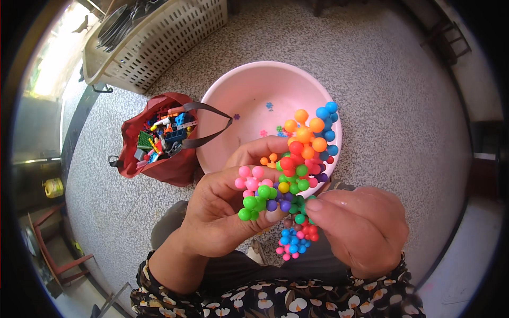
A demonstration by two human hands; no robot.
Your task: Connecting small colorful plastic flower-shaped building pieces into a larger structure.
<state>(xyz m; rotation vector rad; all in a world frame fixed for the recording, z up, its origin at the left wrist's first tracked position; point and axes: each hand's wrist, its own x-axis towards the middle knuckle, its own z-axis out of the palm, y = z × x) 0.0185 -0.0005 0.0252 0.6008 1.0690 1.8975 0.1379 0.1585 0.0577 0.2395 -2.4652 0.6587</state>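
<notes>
Holding a cluster of knobbed plastic pieces [294, 175] in front of the chest, the person worked with both hands above a pink basin [249, 95] that stood on the speckled floor [382, 79]. The left hand [220, 212] was closed around the cluster's lower left part, thumb and fingers [249, 151] pinching the pink and green pieces. The right hand [360, 230] was pinched onto the cluster from the right, its fingertips meeting the green and purple pieces near the middle. The cluster rose in orange and blue knobs above the hands and hung in blue and pink knobs below them.

A few small loose pieces [269, 106] lay on the basin's bottom. To the left of the basin sat a red bag [159, 164] with dark straps, open and filled with mixed building bricks [161, 132]. Beyond it stood a pale slatted basket [159, 37].

As a judgement: a joint of this kind would be made best by steadying the cluster with the left hand close to the joint, lining up the knobs with the right, and pressing straight in, so that the long ends did not bend or snap off. Working over the basin would catch any piece that dropped.
</notes>
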